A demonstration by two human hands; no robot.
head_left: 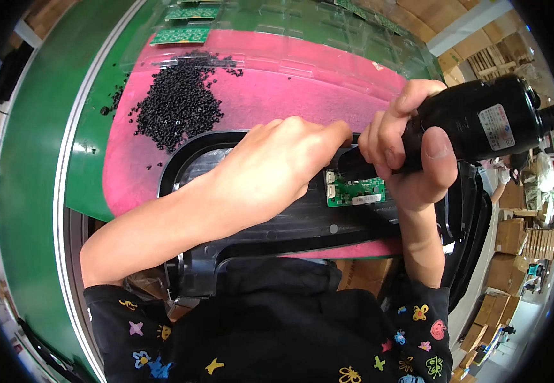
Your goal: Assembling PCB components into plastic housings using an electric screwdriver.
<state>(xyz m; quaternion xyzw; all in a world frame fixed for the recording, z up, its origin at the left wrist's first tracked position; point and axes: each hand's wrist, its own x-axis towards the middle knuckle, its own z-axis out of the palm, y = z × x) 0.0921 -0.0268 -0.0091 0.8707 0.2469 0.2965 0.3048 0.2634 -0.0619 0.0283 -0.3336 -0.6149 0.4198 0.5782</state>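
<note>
- Heap of small black screws [178, 105] lies on the pink foam mat [277, 96], well beyond the left hand [277, 169]; a stray sleeve could scatter it.
- Left hand presses flat, fingers curled down, on the black moulded plastic housing [277, 220].
- Small green circuit board [355, 191] sits between both hands.
- Right hand [411, 150] grips the black electric screwdriver [475, 124]; its tip is hidden, and a slip could gouge the board.
</note>
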